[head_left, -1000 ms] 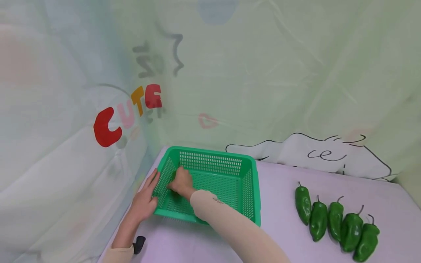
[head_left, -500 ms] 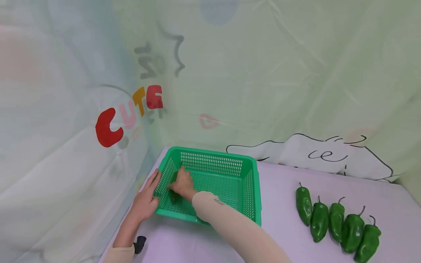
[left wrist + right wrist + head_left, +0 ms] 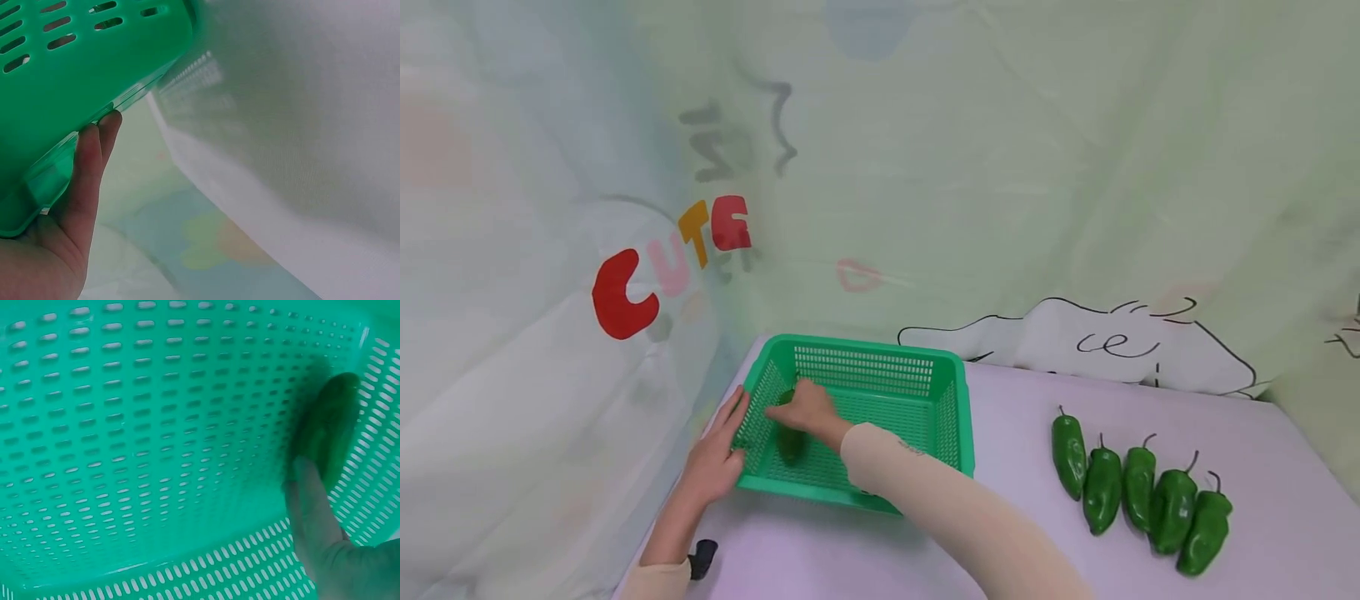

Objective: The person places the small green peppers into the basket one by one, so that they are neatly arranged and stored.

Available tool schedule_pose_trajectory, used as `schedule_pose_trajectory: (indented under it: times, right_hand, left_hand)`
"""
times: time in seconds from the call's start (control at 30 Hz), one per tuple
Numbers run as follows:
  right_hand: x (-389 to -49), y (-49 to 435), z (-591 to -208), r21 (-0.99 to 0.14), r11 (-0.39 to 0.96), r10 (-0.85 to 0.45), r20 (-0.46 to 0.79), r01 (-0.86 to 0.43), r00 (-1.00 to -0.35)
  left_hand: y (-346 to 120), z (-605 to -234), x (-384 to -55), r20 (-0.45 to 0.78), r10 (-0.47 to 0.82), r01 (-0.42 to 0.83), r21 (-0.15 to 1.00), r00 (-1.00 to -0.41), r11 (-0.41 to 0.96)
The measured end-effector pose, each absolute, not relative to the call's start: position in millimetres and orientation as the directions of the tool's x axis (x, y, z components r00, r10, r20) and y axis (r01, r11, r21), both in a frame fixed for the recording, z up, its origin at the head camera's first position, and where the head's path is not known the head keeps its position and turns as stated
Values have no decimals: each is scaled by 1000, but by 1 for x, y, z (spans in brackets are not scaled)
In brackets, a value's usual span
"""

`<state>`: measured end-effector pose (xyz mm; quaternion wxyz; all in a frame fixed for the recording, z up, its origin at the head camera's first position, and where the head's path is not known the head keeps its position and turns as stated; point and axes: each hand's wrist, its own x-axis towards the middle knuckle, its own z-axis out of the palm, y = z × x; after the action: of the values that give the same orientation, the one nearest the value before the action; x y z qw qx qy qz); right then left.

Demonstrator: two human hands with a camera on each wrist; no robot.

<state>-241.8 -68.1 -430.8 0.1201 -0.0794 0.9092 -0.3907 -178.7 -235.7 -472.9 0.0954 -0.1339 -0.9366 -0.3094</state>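
Observation:
A green plastic basket (image 3: 880, 492) with slotted walls sits on the table. One green chili pepper (image 3: 790, 446) lies inside, along its left wall. Over that pepper (image 3: 334, 422) is my right hand (image 3: 808, 408), thumb and fingers spread; in the right wrist view its extended fingers (image 3: 310, 487) reach the pepper's near end. My left hand (image 3: 715, 462) rests against the outside of the basket's left wall. The left wrist view shows its straight fingers (image 3: 90, 156) along the basket's rim, with the thumb hidden.
Several green chili peppers (image 3: 1138, 487) lie in a row on the white table (image 3: 1000, 467), right of the basket. Printed curtains (image 3: 1000, 167) close off the back and the left side, the left one close to my left hand. A small black object (image 3: 702, 558) is at my left wrist.
My right hand has shifted up and left off the pepper, leaving more of it showing on the basket floor. The left hand keeps its place at the wall. The head view has turned slightly.

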Motion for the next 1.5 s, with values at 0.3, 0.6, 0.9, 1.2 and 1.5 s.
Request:
schedule_pose_trajectory:
  times: [0.3, 0.6, 0.9, 1.2, 1.5]
  right_hand:
    - [-237, -61, -404, -797, 601, -278, -152, -48, -948]
    - [-230, -29, -386, -855, 517, -284, -115, -50, -952]
    - [-219, 15, -377, -912, 410, -312, -137, -3, -940]
    - [-205, 39, -368, -878, 466, -291, -38, -107, -956]
    - [-199, 74, -373, -861, 491, -233, 19, -135, -972]
  left_hand:
    - [-239, -471, -178, 269, 208, 328, 555, -940, 764]
    - [-235, -470, -177, 283, 217, 344, 556, -934, 757]
    - [-235, -469, -176, 287, 217, 345, 546, -933, 763]
    - [-239, -468, -176, 305, 224, 360, 530, -926, 768]
    - [-239, -473, -177, 311, 222, 362, 532, -924, 765]
